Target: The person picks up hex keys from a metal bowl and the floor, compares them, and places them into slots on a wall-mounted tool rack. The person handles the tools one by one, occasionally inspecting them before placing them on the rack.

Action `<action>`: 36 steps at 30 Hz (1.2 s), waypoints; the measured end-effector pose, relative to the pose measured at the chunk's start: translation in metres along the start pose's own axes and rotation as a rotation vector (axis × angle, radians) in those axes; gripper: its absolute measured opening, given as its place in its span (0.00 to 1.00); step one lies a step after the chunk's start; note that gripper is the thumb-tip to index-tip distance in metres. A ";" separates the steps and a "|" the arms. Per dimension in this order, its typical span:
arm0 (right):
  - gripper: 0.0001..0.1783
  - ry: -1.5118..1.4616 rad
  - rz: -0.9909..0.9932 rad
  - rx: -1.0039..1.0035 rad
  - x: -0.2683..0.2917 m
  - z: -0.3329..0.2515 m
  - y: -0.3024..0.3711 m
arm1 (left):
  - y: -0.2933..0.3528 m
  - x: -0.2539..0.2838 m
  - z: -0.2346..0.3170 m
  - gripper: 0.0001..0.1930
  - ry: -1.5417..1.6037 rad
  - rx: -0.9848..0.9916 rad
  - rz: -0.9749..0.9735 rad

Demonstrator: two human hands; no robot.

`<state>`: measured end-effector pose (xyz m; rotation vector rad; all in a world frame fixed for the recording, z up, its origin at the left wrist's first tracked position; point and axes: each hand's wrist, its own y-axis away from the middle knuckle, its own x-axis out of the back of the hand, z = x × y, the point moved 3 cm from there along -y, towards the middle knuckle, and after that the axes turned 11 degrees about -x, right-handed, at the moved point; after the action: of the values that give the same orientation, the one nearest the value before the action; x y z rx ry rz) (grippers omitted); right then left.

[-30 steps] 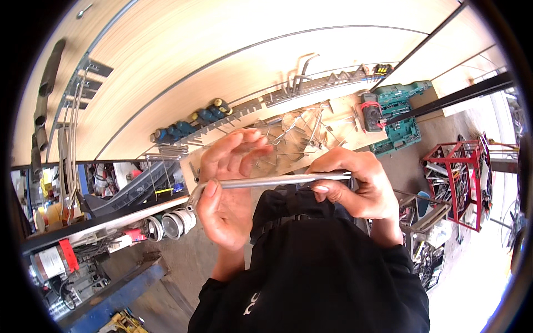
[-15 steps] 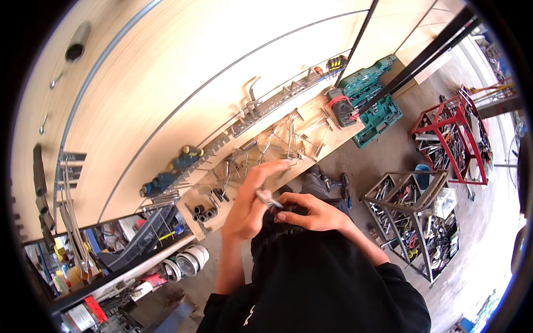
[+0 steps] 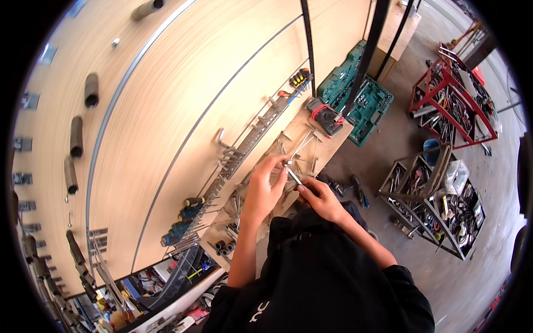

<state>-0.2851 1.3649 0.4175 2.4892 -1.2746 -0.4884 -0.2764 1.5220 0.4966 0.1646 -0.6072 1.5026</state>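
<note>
Between my two hands slants a slim, shiny metal rod-like tool (image 3: 293,176) with a small head at its upper end; its exact kind is unclear. The thumb and fingers of my left hand (image 3: 265,191) pinch that head. My right hand (image 3: 322,201) closes around the darker lower end, thumb on top. Just beyond my hands, several T-handle wrenches (image 3: 303,145) and other metal tools lie on the wooden bench (image 3: 331,145). Several sockets (image 3: 224,246) stand on the bench left of my left forearm.
A metal rack (image 3: 252,139) on the wooden wall panel holds tools, with blue-handled screwdrivers (image 3: 179,228) lower down. A red-and-black device (image 3: 326,117) sits at the bench end beside a green socket case (image 3: 370,105). Grey (image 3: 413,202) and red (image 3: 444,83) tool carts stand on the right.
My hands have shifted up and right and moved apart along the rod-like tool, which now shows plainly. My left fingers, stretched out before, now pinch its head. The view has turned.
</note>
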 end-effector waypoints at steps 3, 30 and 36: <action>0.11 0.001 0.067 0.017 0.015 -0.014 -0.001 | -0.019 -0.010 -0.001 0.11 0.053 -0.040 0.057; 0.10 -0.441 0.049 -0.158 0.074 -0.016 -0.062 | -0.098 -0.038 -0.051 0.15 -0.098 0.097 0.273; 0.10 -0.426 0.087 -0.179 0.090 -0.026 -0.051 | -0.152 -0.006 -0.129 0.15 -0.664 -0.068 -0.063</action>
<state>-0.1882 1.3226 0.4049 2.2408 -1.4056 -1.1027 -0.0945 1.5633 0.4255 0.6386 -1.1663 1.3525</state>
